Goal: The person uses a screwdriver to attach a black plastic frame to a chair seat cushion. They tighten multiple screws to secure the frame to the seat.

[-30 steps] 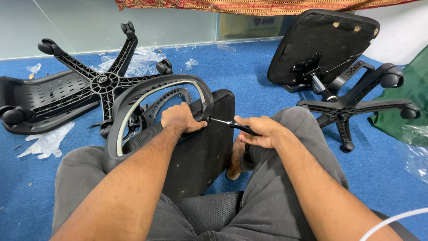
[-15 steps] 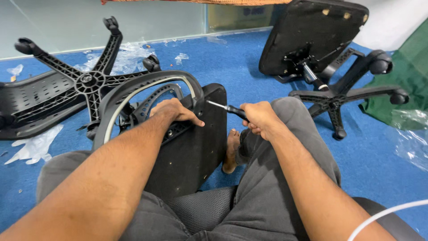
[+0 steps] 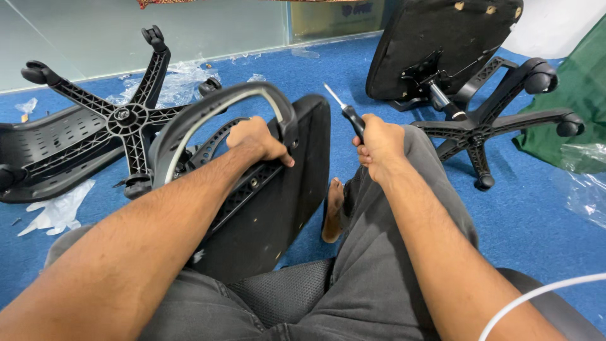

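A black chair seat panel [image 3: 278, 208] leans upright between my knees, with a curved black armrest loop [image 3: 208, 110] fixed to its upper left. My left hand [image 3: 255, 142] grips the top edge of the panel by the armrest. My right hand [image 3: 379, 142] is shut on a black-handled screwdriver [image 3: 347, 113], its metal tip pointing up and left, clear of the panel. My bare foot [image 3: 331, 211] shows on the carpet behind the panel.
A black star base with castors [image 3: 123, 117] lies at the left over a black seat shell [image 3: 44, 148]. Another overturned chair seat with its base [image 3: 470, 123] stands at the right. Plastic wrap [image 3: 57, 211] lies on blue carpet; green cloth [image 3: 574, 107] far right.
My right hand has pulled the screwdriver back from the panel and raised its tip into the air. My left hand stays gripping the top of the panel.
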